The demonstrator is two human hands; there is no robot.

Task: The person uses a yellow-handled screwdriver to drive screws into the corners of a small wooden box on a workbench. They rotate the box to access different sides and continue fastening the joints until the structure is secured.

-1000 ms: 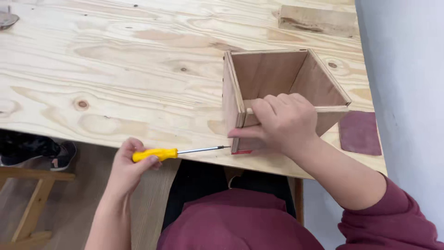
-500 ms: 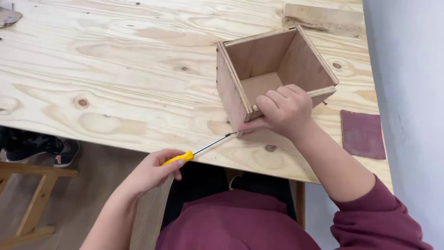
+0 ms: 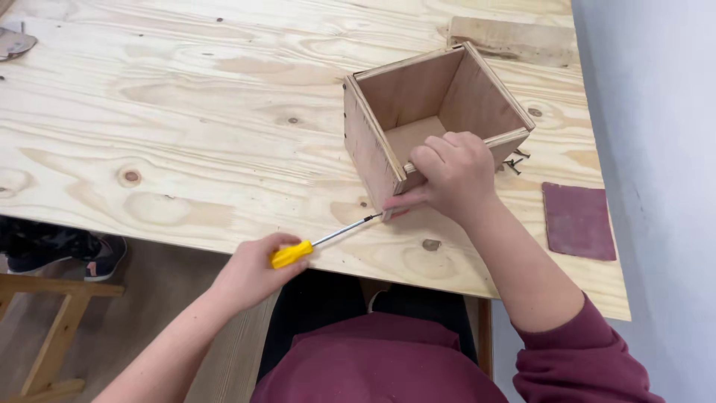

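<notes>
- The left hand (image 3: pixel 250 272) is closed around the yellow handle of a screwdriver (image 3: pixel 321 242), just off the near edge of the surface (image 3: pixel 186 134).
- The thin metal shaft slants up and to the right; its tip meets the lower near corner of a wooden box (image 3: pixel 373 149).
- The right hand (image 3: pixel 451 175) grips that near corner, fingers curled over the rim into the box, thumb stretched low along the outside toward the tool's tip.
- The box is open-topped, made of thin brown boards, and stands near the right end of the pale plywood surface.
- It looks light and stiff, likely to slide if pushed sideways; the thin walls probably do best held near a corner joint, as now.
- A few small dark screws (image 3: pixel 513 160) lie just right of the box.
- A dark red square of sandpaper (image 3: pixel 578 222) lies farther right, near the edge.
- A flat wood offcut (image 3: pixel 511 41) rests behind the box.
</notes>
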